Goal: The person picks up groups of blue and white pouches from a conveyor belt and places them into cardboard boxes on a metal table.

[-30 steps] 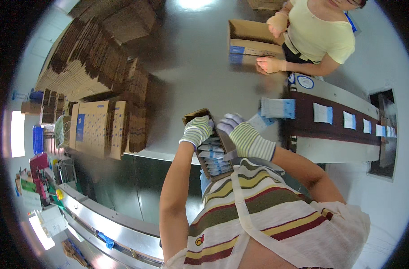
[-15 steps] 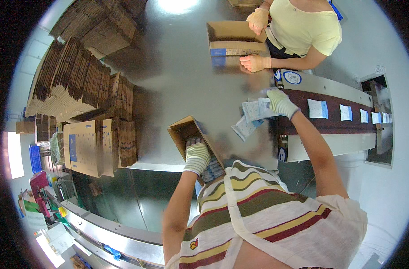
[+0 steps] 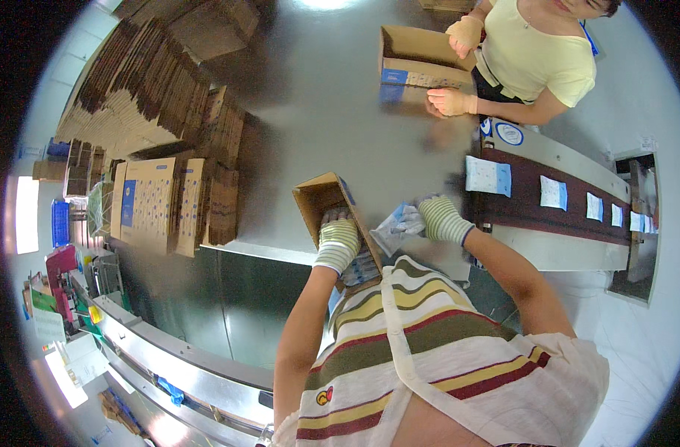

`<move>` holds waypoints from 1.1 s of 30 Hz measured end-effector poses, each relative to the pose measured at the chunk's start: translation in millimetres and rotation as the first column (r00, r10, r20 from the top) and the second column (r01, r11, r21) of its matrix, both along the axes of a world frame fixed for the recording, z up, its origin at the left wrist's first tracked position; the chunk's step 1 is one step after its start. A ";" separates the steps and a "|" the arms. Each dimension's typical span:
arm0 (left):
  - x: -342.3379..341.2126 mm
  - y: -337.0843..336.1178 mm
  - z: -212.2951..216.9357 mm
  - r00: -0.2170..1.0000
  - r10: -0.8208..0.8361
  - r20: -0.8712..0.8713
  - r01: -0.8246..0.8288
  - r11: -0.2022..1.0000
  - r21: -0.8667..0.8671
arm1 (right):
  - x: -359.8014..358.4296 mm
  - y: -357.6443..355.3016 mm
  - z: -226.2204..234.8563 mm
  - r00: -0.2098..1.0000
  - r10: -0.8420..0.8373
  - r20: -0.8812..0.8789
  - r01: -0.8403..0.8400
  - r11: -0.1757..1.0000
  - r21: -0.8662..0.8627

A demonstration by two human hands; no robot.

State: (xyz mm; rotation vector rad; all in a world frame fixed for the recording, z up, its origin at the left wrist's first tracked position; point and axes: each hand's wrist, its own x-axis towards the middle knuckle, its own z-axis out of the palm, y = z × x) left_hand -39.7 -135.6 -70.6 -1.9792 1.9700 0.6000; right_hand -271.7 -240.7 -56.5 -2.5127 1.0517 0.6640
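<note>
An open cardboard box (image 3: 319, 201) lies tilted at the near edge of the grey table (image 3: 332, 112). My left hand (image 3: 338, 237), in a striped knit glove, reaches into its open mouth and rests on the packets stacked inside. My right hand (image 3: 428, 217), gloved the same way, holds a pale blue-and-white packet (image 3: 392, 227) just to the right of the box, between it and the conveyor.
A dark conveyor belt (image 3: 534, 216) at the right carries several blue-white packets (image 3: 487, 176). Another person in a yellow top (image 3: 537, 56) holds a second cardboard box (image 3: 418, 63) across the table. Stacks of flattened cartons (image 3: 154, 97) fill the left. A metal rail (image 3: 176, 361) runs below.
My right hand pulled back from the conveyor with a packet and came close to the box. My left hand stayed in the box, which tipped slightly.
</note>
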 end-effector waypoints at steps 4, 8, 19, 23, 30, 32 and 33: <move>-0.7 -3.8 20.9 0.990 0.068 -0.124 -0.068 0.998 0.008 | 6.3 -0.1 24.5 0.959 0.272 0.081 -0.277 0.958 0.067; -5.4 -2.7 12.4 0.998 0.054 -0.018 -0.054 0.997 -0.051 | 25.0 7.6 -7.6 0.731 0.642 0.232 -0.604 0.767 -0.217; 4.9 6.4 7.9 0.991 0.080 -0.105 -0.090 0.991 -0.096 | 19.1 73.5 -22.6 0.922 0.352 0.161 -0.339 0.935 -0.102; 3.5 7.5 -0.4 0.995 0.058 -0.076 -0.072 0.975 -0.208 | 0.8 94.7 -49.4 0.895 0.315 0.316 -0.140 0.870 -0.472; 5.3 7.8 -4.4 0.991 0.071 -0.111 -0.087 0.985 -0.149 | 5.8 51.8 13.9 0.949 -0.262 0.173 0.143 0.850 0.508; 5.5 6.2 -4.4 0.994 0.047 -0.103 -0.069 0.971 -0.228 | -7.9 42.6 -8.4 0.580 -0.160 0.799 -0.346 0.839 0.420; 6.6 7.9 -5.8 0.995 0.039 -0.096 -0.064 0.963 -0.263 | -10.3 45.7 -19.2 0.417 -0.693 0.589 -0.281 0.518 0.808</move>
